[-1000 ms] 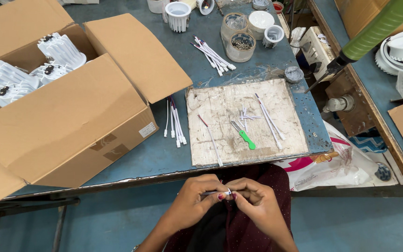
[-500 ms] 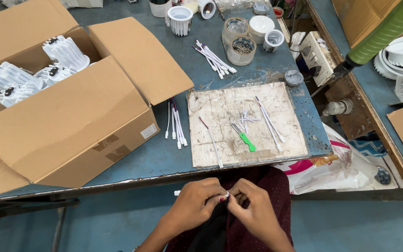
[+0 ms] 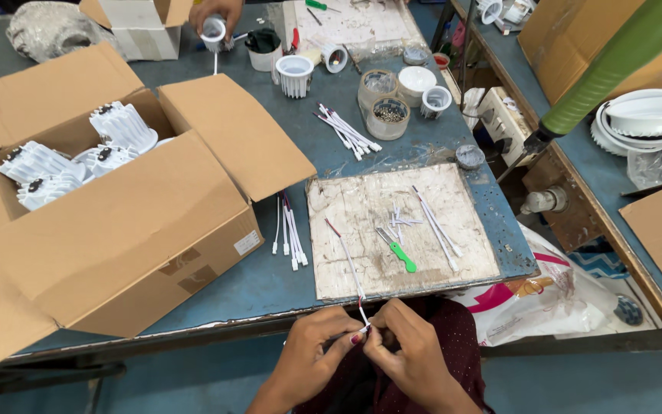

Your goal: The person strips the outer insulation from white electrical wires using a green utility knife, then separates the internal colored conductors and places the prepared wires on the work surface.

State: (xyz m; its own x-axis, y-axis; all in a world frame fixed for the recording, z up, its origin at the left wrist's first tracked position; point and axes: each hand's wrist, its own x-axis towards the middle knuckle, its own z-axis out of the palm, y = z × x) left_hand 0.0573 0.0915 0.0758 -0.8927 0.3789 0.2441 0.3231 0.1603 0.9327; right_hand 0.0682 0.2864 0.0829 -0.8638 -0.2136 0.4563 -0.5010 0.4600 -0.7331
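Observation:
My left hand [image 3: 317, 346] and my right hand [image 3: 406, 349] meet just below the table's front edge, fingertips pinched together on the end of a thin red-and-white wire [image 3: 349, 264]. That wire runs up from my fingers onto a worn white board [image 3: 362, 195]. A green-handled tool [image 3: 398, 251] and short wire bits [image 3: 400, 221] lie on the board, along with a loose wire pair [image 3: 437, 228].
A big open cardboard box [image 3: 124, 222] of white ribbed housings [image 3: 120, 126] fills the left. Loose wires [image 3: 289, 234] lie beside it, more wires [image 3: 346, 129] farther back. Jars [image 3: 387, 116] and a white cup [image 3: 295, 75] stand behind. Another person's hand [image 3: 216, 11] holds a housing at the far edge.
The view has tilted up, showing more of the far table and another person's hand. My hands stay together at the table edge, now with a wire stretched up onto the board.

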